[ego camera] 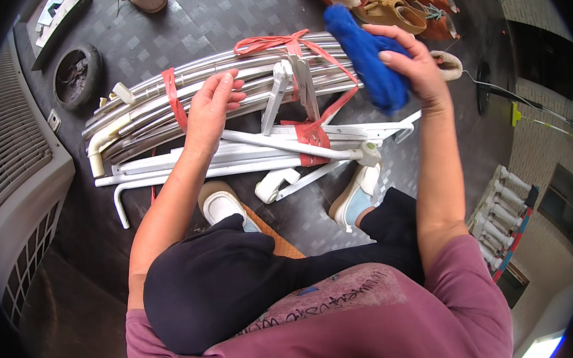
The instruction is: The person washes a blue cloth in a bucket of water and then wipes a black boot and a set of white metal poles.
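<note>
My right hand (pixel 415 65) grips a crumpled blue cloth (pixel 371 66), held at the right end of a bundle of metal tubes (pixel 144 97). Loosely curled, my left hand (pixel 213 109) hovers over the bundle and seems to hold nothing; whether it touches a tube I cannot tell. Red plastic strips (pixel 173 99) bind the tubes. Nearer my feet lie white metal rods and folding brackets (pixel 264 150), wrapped by another red strip (pixel 313 141). A cream elbow pipe (pixel 107 140) lies at the left end. The cloth hides part of the right end.
An air conditioner's outdoor unit (pixel 8 135) stands at left, near a round dark dish (pixel 77 74). Several boots (pixel 404 5) are at upper right. My shoes (pixel 222 207) flank an orange board (pixel 276 235). A white baluster railing (pixel 506 207) runs along the right.
</note>
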The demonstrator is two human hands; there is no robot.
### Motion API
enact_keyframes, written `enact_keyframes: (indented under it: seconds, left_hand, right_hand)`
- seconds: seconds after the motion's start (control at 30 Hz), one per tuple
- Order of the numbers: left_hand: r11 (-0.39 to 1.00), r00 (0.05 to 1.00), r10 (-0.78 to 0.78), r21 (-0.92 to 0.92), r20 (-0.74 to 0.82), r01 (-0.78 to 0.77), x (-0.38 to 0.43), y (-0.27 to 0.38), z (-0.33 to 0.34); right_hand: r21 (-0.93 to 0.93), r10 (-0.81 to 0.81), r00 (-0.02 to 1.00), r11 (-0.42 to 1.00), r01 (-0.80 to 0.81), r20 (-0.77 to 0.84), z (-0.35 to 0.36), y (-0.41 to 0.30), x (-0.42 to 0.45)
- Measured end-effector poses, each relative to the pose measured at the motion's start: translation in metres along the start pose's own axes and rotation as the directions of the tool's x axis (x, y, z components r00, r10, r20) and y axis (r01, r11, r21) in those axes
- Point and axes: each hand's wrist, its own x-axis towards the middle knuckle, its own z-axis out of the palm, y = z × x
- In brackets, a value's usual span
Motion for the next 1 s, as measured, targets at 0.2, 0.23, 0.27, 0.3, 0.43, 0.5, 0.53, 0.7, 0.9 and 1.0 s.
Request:
enact_keyframes:
  seconds: [0.2, 0.23, 0.27, 0.3, 0.43, 0.5, 0.53, 0.7, 0.9, 1.0]
  left_hand:
    - [1.0, 1.0, 0.017, -0.021, 0.008, -0.017, 0.002, 0.005, 0.007]
    - [0.999, 1.0, 0.025, -0.02, 0.001, -0.025, 0.002, 0.006, 0.005]
    - [0.999, 0.999, 0.033, -0.008, 0.001, -0.033, 0.002, 0.005, 0.005]
    - [0.999, 0.999, 0.039, 0.006, 0.0, -0.039, 0.002, 0.004, 0.005]
    - [1.0, 1.0, 0.019, 0.005, -0.008, -0.019, 0.002, -0.001, 0.004]
    - [0.999, 1.0, 0.03, -0.026, -0.001, -0.03, 0.009, 0.002, 0.007]
    - [0.998, 0.999, 0.042, -0.042, 0.002, -0.042, 0.013, 0.003, 0.011]
    - [0.994, 0.994, 0.108, -0.028, 0.0, -0.108, 0.013, 0.0, 0.01]
    - [0.991, 0.997, -0.008, -0.13, -0.078, -0.003, 0.009, -0.004, -0.014]
    - [0.991, 0.997, 0.026, -0.128, -0.07, -0.035, 0.01, 0.007, -0.01]
  right_hand:
    - [-0.412, -0.356, 0.744, 0.903, 0.119, -0.565, 0.125, 0.158, -0.006]
    - [-0.284, -0.23, 0.757, 0.957, 0.062, -0.611, 0.126, 0.159, -0.01]
    - [-0.146, -0.091, 0.761, 0.989, -0.004, -0.642, 0.124, 0.16, -0.015]
    - [-0.116, -0.078, 0.767, 0.993, 0.004, -0.637, 0.117, 0.151, -0.017]
    - [0.122, -0.11, 0.699, 0.954, 0.273, -0.706, 0.114, 0.1, -0.033]
    - [-0.163, -0.3, 0.767, 0.954, 0.253, -0.567, 0.128, 0.105, -0.036]
    - [-0.323, -0.405, 0.785, 0.906, 0.275, -0.469, 0.137, 0.117, -0.032]
    - [-0.744, -0.493, 0.806, 0.66, 0.101, -0.328, 0.168, 0.088, 0.012]
    - [0.235, -0.057, 0.82, 0.945, 0.229, -0.57, 0.084, 0.012, -0.014]
    - [0.398, -0.121, 0.866, 0.851, 0.342, -0.485, 0.05, -0.017, -0.031]
